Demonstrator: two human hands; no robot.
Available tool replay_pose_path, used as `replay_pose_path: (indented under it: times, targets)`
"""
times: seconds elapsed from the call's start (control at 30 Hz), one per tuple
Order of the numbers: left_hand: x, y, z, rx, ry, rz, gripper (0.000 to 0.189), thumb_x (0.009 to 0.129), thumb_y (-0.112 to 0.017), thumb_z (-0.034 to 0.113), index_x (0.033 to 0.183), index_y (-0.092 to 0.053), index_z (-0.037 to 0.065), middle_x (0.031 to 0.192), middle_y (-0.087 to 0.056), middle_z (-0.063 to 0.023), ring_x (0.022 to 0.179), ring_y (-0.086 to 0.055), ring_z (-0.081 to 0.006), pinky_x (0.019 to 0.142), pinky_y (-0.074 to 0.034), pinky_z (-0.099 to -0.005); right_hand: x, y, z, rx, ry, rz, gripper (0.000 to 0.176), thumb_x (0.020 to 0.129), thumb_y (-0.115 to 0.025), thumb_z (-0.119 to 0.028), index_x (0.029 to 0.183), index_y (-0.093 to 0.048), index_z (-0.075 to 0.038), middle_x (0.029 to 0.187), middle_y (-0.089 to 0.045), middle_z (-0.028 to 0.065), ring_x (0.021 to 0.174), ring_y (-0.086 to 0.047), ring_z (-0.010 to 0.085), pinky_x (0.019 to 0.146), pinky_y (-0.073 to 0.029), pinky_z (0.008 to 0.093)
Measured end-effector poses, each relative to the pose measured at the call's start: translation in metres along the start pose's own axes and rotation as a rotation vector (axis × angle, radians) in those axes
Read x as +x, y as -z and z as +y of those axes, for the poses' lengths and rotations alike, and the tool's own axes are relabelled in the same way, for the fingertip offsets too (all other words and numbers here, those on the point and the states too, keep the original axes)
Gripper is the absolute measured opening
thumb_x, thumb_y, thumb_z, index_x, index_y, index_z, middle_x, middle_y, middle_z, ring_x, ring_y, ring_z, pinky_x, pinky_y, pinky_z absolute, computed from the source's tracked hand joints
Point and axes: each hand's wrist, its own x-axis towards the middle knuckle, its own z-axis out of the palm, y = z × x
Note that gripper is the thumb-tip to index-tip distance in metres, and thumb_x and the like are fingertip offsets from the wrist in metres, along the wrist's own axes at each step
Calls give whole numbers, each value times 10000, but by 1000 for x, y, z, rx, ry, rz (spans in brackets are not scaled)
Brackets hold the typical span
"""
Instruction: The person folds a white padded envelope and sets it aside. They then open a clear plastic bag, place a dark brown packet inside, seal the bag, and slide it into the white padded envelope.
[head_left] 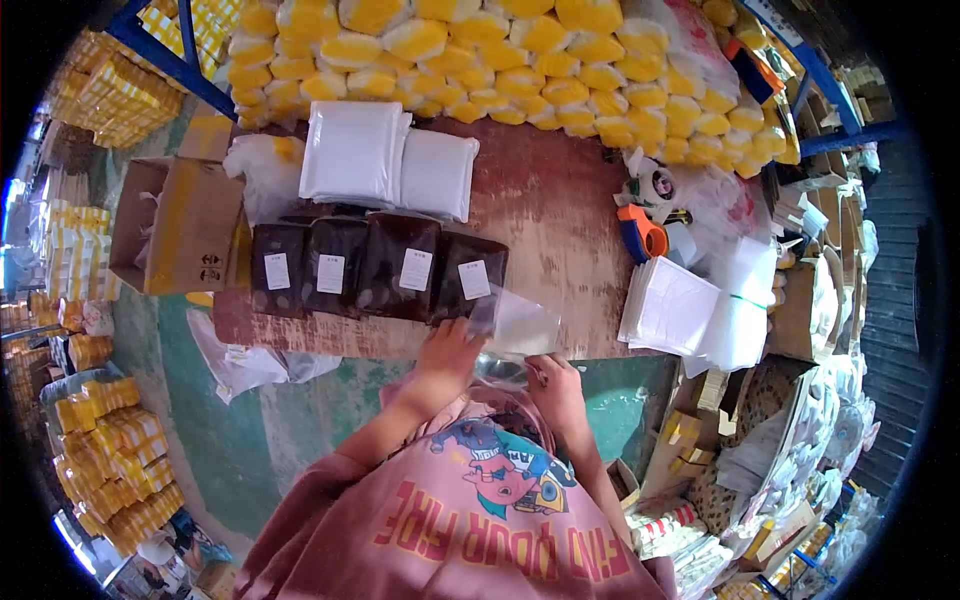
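Note:
A clear plastic bag (527, 322) is stretched between my two hands at the table's near edge. My left hand (450, 352) pinches its left side, fingertips close below the rightmost dark pack (485, 248). My right hand (556, 388) has its fingers curled on the bag's near right corner. The bag's far left part overlaps the dark pack in this view. Several dark brown packs with white labels, among them a pack with a tilted label (400, 240), lie side by side left of the bag.
White packets (350, 150) lie behind the dark packs. Yellow-and-white bundles (480, 60) are piled along the table's far side. A tape dispenser (642, 236) and stacked white bags (672, 305) lie to the right. An open cardboard box (195, 230) stands left of the table (540, 200).

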Motion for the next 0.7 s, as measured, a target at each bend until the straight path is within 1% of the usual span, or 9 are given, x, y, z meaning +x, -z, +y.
replay_pose_path:
  times: [0.07, 0.13, 0.27, 0.3, 0.4, 0.47, 0.53, 0.6, 0.7]
  targets:
    - [-3, -14, -12, 57, 98, -112, 290, 755, -632, 142, 1041, -672, 122, 1110, -538, -136, 1009, -544, -343, 818, -494, -435, -5, -3, 17, 68, -78, -13, 144, 780, -667, -22, 918, -694, 5, 828, -666, 203, 780, -683, 356, 675, -559, 376]
    - [-4, -24, -29, -124, 139, -204, 246, 767, -629, 161, 1001, -686, 109, 976, -627, -143, 895, -614, -351, 760, -507, -466, -7, 1, 26, 74, -119, -51, 145, 782, -679, -54, 915, -699, -1, 810, -676, 205, 778, -691, 356, 686, -561, 380]
    - [29, -14, -54, -549, 203, -338, 273, 797, -667, 220, 1020, -661, 63, 791, -685, -149, 748, -675, -293, 687, -525, -418, 6, 24, 15, -412, -343, -141, 150, 786, -675, -123, 872, -702, -3, 828, -685, 220, 778, -692, 364, 691, -559, 398]
    - [42, -4, -53, -567, 244, -343, 290, 815, -674, 218, 1061, -647, 66, 799, -683, -145, 752, -671, -264, 669, -520, -391, 12, 25, 33, -261, -326, -146, 216, 831, -651, -236, 871, -687, -28, 782, -655, 232, 732, -643, 421, 654, -525, 480]
    - [82, 28, -50, -690, 186, -344, 345, 872, -659, 189, 1185, -601, 55, 844, -694, -115, 785, -669, -182, 669, -519, -327, 45, 47, 34, 42, -356, -33, 163, 836, -653, -189, 894, -661, -36, 757, -647, 230, 723, -638, 425, 625, -518, 472]
    - [101, 93, -13, -708, 71, -99, 351, 897, -636, 127, 1231, -571, 40, 923, -701, -108, 812, -672, -158, 705, -528, -299, 65, 95, -30, 4, -232, 182, 129, 843, -644, -125, 950, -629, -55, 716, -619, 234, 698, -645, 388, 620, -516, 424]
    - [112, 138, 16, -737, -93, 332, 322, 901, -570, 29, 1223, -569, 33, 923, -703, -187, 769, -708, -243, 678, -544, -337, 74, 128, -84, 67, -111, 487, 140, 856, -650, -83, 967, -594, -20, 701, -621, 217, 640, -655, 309, 593, -514, 364]
    - [113, 164, 41, -933, -206, 648, 341, 897, -558, -15, 1237, -561, 8, 967, -703, -180, 806, -706, -237, 699, -548, -343, 80, 132, -100, 204, 304, 998, 164, 871, -667, -97, 943, -576, 20, 771, -637, 181, 632, -640, 233, 565, -501, 317]
    - [121, 127, 7, -842, -413, 846, 408, 884, -561, -54, 1288, -512, -22, 950, -707, -155, 749, -684, -226, 665, -542, -347, 92, 111, -77, 107, 597, 1076, 158, 868, -662, -70, 933, -538, 4, 847, -624, 149, 704, -603, 244, 629, -494, 312]
